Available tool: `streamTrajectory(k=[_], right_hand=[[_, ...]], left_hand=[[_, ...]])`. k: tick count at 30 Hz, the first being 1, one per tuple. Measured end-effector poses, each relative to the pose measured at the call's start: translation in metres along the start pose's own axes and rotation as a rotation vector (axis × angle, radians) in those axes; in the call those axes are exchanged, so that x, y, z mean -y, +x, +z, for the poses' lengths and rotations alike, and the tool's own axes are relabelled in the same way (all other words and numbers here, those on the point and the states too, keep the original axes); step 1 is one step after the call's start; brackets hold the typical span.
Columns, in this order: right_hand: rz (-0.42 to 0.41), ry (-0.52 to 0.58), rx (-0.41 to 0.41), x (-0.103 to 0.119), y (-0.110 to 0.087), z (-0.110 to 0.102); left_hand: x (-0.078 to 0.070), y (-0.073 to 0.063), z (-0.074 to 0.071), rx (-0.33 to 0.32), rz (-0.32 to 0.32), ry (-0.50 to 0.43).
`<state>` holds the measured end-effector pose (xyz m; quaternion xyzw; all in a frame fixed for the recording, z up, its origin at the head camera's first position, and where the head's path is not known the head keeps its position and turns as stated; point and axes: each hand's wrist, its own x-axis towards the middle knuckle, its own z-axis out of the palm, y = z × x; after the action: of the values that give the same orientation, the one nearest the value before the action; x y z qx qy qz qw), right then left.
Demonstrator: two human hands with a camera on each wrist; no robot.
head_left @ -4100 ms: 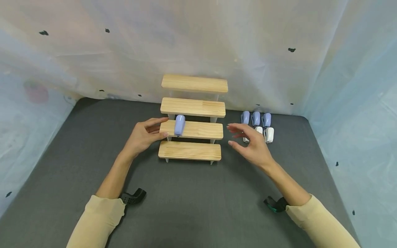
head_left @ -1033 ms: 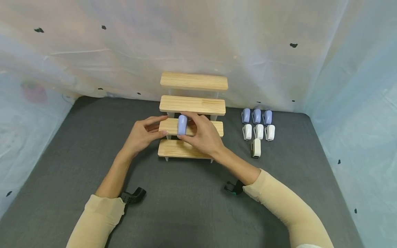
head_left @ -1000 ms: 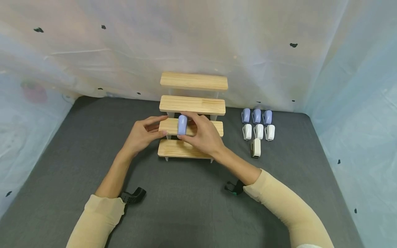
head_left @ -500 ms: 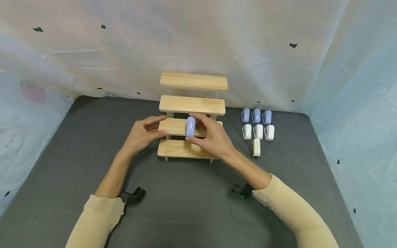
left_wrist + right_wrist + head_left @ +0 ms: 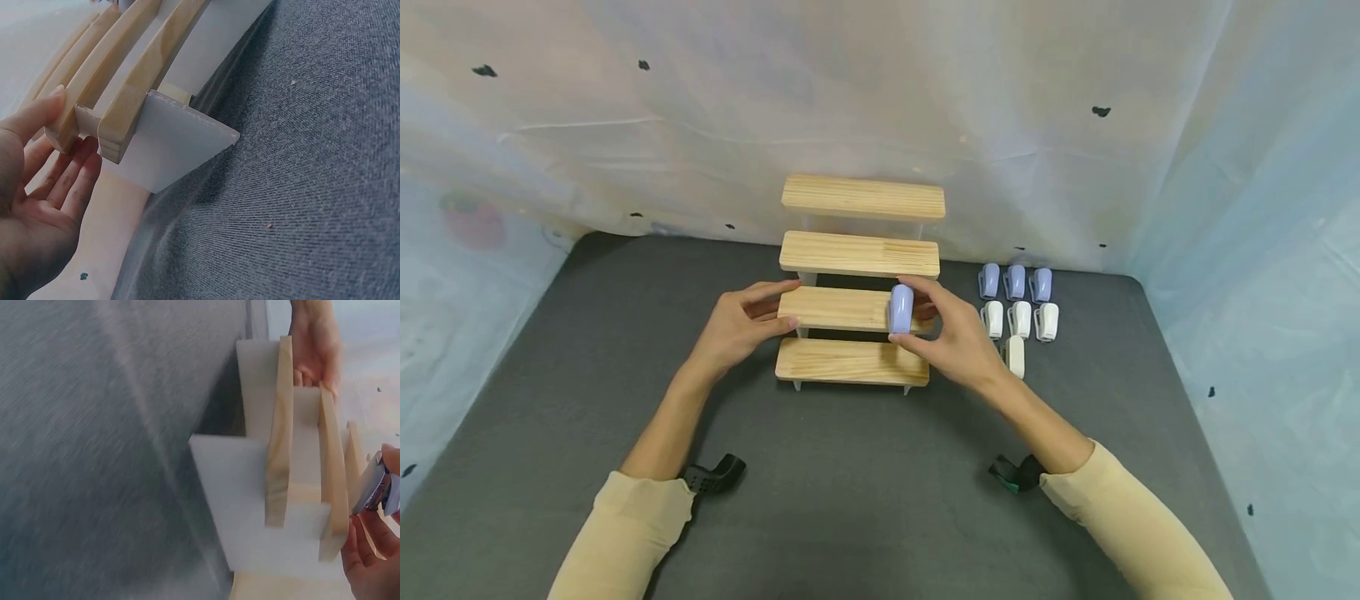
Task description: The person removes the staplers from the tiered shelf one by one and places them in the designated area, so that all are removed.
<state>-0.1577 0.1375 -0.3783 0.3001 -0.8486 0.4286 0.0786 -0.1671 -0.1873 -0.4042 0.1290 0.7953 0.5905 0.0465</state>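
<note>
A four-tier wooden shelf stand [image 5: 850, 363] stands on the dark grey table. My left hand [image 5: 735, 329] grips the left end of the second plank from the bottom; in the left wrist view its thumb [image 5: 47, 112] lies on the plank's upper side and the fingers reach below. Thumb and fingers of my right hand [image 5: 961, 337] pinch a small purple stapler [image 5: 900, 310] at the right part of that same plank. The right wrist view shows the stapler [image 5: 375, 487] by the plank's end, partly cut off by the frame edge.
To the right of the stand, three purple staplers [image 5: 1015, 282] form the back row. Three white staplers [image 5: 1019, 319] line up in front, with a cream stapler [image 5: 1015, 357] before them, partly behind my right hand. A pale curtain [image 5: 715, 125] hangs behind.
My right hand first reached leftward from beside the stand and took hold of the purple stapler. Over the last second it has moved rightward along the plank with it. My left hand stays put.
</note>
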Motion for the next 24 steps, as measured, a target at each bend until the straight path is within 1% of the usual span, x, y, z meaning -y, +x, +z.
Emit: streamTrajectory(k=[3, 6, 16, 24], right_hand=[[-0.01, 0.005, 0.012, -0.005, -0.002, -0.007], [-0.015, 0.029, 0.024, -0.009, -0.004, -0.013], [0.036, 0.045, -0.003, -0.018, -0.02, -0.033], [0.113, -0.008, -0.027, -0.027, -0.037, -0.044]], left_hand=[[0.01, 0.002, -0.002, -0.011, 0.007, 0.003], [0.014, 0.002, -0.003, -0.016, 0.015, 0.008], [0.014, 0.004, -0.003, -0.017, 0.023, 0.012], [0.015, 0.003, -0.002, -0.006, 0.012, -0.004]])
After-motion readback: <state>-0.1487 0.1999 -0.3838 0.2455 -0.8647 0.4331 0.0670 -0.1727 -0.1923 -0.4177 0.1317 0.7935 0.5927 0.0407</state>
